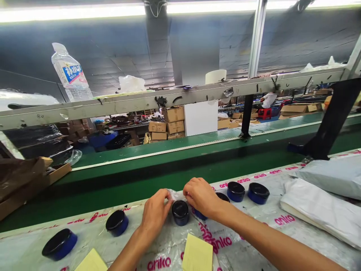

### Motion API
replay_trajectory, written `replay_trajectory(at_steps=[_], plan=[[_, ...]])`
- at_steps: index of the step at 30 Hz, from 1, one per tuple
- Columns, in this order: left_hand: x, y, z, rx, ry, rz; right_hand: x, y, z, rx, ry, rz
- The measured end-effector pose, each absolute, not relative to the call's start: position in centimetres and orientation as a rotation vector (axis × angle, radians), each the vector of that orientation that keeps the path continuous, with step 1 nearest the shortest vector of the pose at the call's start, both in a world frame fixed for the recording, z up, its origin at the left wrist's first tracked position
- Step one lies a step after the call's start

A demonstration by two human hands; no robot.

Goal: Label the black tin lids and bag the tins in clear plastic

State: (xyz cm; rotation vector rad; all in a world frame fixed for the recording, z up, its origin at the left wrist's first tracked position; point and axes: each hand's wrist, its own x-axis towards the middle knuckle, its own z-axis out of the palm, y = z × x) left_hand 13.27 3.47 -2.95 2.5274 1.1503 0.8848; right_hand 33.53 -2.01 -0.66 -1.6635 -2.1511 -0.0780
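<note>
In the middle of the bench, my left hand (155, 211) has its fingers pinched on a crumpled piece of clear plastic (176, 195). My right hand (202, 195) is closed at the other end of that plastic, its fingertips partly hidden. Just below the plastic stands a round blue container with a black lid (180, 211), between the two hands. Another blue container (199, 214) is mostly covered by my right hand. Further containers of this kind stand to the left (117, 223) and to the right (236, 191).
Yellow paper pads (197, 253) lie near the front edge. White plastic packages (321, 209) rest at the right. Beyond the bench runs a green conveyor belt (135, 180), under a metal rail (126, 102) carrying a plastic bottle (72, 73). A cardboard box (59, 174) sits at left.
</note>
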Motion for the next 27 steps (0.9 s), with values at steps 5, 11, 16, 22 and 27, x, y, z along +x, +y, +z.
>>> replay_trajectory(at_steps=[5, 11, 16, 22, 27], plan=[[11.8, 2.4, -3.4, 2.668, 1.077, 0.777, 33.9, -3.6, -1.5, -1.532, -2.305, -0.217], [10.6, 1.9, -3.7, 2.932, 0.929, 0.694, 34.1, -4.6, -3.0, -1.377, -2.511, -0.554], [10.1, 2.3, -4.4, 3.174, 0.777, 0.676, 33.8, -5.2, -3.5, -1.277, -2.609, -0.705], [10.1, 2.4, -4.7, 3.306, 0.637, 0.685, 33.0, -5.4, -3.0, -1.209, -2.678, -0.791], [10.2, 2.4, -4.9, 3.308, 0.613, 0.737, 31.7, -5.5, -2.7, -1.240, -2.716, -0.860]])
